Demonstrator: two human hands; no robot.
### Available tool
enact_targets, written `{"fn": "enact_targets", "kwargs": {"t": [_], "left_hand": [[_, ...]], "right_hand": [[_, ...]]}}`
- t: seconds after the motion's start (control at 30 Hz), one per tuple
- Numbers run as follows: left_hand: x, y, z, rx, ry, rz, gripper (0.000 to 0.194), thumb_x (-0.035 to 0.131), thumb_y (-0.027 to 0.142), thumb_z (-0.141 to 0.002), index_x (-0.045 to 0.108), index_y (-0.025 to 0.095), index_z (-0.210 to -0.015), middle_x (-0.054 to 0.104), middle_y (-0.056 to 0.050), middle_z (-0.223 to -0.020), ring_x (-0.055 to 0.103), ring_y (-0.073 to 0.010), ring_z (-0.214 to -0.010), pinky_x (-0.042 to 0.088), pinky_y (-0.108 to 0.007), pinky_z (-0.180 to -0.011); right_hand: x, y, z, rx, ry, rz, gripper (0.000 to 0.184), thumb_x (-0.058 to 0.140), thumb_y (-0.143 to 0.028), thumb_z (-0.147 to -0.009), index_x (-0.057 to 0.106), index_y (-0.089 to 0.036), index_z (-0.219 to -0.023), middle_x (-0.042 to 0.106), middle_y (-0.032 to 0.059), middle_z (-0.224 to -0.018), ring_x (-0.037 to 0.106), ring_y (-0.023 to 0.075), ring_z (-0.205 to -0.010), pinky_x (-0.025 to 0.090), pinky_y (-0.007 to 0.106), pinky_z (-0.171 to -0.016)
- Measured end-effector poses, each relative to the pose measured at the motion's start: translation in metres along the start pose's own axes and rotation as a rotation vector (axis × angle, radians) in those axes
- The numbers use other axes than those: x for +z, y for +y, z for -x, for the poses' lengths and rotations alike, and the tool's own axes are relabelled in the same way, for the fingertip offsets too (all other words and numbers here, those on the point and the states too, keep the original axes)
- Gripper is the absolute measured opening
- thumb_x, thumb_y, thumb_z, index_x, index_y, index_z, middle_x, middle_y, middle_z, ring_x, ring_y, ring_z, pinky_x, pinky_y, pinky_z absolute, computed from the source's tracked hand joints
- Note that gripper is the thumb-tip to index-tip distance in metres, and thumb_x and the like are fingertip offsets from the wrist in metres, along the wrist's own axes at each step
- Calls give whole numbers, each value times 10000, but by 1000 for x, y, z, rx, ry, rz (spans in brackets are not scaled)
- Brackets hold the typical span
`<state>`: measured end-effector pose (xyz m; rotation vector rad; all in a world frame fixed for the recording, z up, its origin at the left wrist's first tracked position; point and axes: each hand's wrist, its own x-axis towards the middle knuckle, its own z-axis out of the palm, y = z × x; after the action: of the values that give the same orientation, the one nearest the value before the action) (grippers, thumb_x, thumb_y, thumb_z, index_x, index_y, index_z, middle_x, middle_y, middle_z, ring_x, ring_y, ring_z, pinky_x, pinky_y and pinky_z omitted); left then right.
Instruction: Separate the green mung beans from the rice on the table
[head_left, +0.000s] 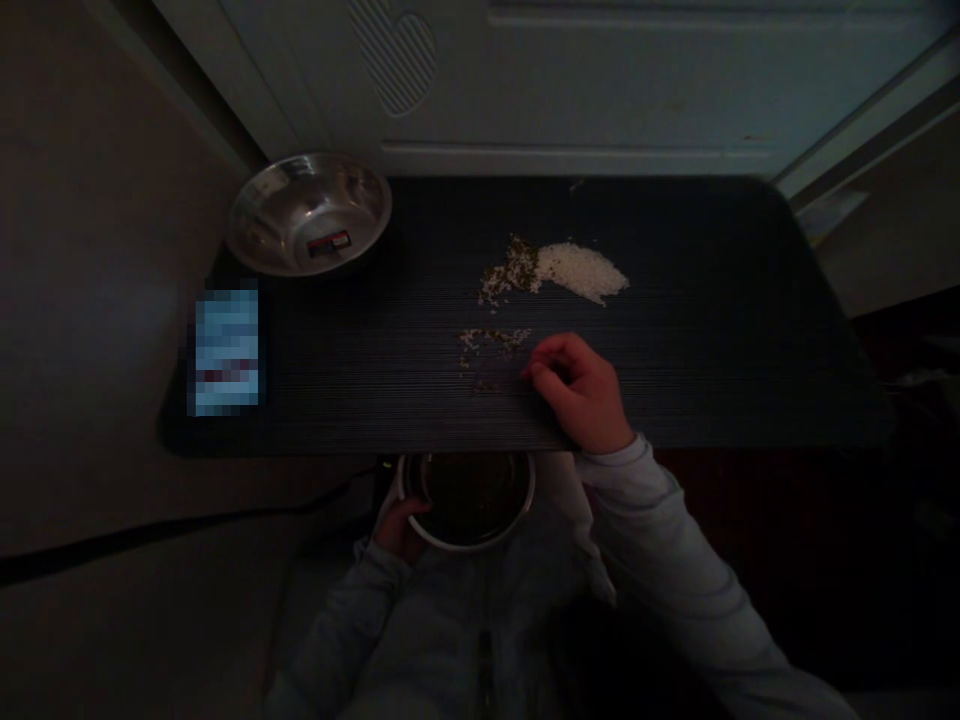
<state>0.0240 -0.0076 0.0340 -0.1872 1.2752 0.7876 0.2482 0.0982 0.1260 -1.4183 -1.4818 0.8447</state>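
Observation:
My left hand [401, 525] grips the rim of a round bowl [466, 547] below the table's front edge, thumb over the rim. The bowl's inside is dark, with greenish contents that are hard to make out. Over the table, my right hand [581, 390] is closed, thumb and fingertips together; whether it pinches anything is too dark to tell. Just left of its fingertips lies a thin scatter of white and green grains [495, 340]. Farther back is a pile of white rice-like grains [585, 270], touching a smaller mixed heap of green and white grains [517, 268].
A steel basin [311, 215] stands at the back left of the dark table [712, 330], with a label inside. In front of it lies a phone-like device with a blurred, lit screen [226, 352]. A white panelled door [600, 90] rises behind the table.

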Motion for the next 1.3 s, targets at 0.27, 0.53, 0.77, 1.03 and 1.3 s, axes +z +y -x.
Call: {"fn": "enact_targets", "kwargs": {"t": [0.27,0.53,0.77,1.03,1.3], "left_hand": [[-2,-1,-3,11,-1,-26,440,563,57,-509,691,133,-923,765,-76,-826,650,-328,-960,490,-459,-872],[-2,-1,-3,5,-29,-29,421,566,60,-517,700,137,-908,765,-79,-833,649,-333,-962,488,-459,-870],[-4,0,-3,11,-31,-29,447,566,62,-517,692,138,-938,764,-80,-834,654,-334,-948,496,-459,-854],[-4,-1,-2,23,-42,-53,414,576,76,-531,692,122,-926,764,-84,-822,662,-329,-927,494,-462,-862],[-6,-1,-3,10,-49,-31,468,570,75,-535,674,136,-987,763,-80,-861,655,-333,-945,499,-469,-854]], "right_hand": [[1,2,-1,17,52,-2,60,513,-202,-733,512,-202,-793,573,-28,-673,575,120,-644,432,265,-627],[3,2,-2,16,123,40,64,525,-195,-713,516,-203,-776,572,-36,-657,562,115,-613,426,261,-602],[4,2,-3,36,224,52,62,509,-191,-711,509,-206,-771,584,-27,-696,571,120,-629,432,275,-622],[3,4,-2,35,126,-14,86,531,-241,-741,515,-200,-815,601,-19,-722,576,117,-647,435,264,-618],[1,-1,0,2,3,-16,68,534,-206,-749,516,-202,-814,608,-23,-714,606,123,-688,458,266,-656]]}}
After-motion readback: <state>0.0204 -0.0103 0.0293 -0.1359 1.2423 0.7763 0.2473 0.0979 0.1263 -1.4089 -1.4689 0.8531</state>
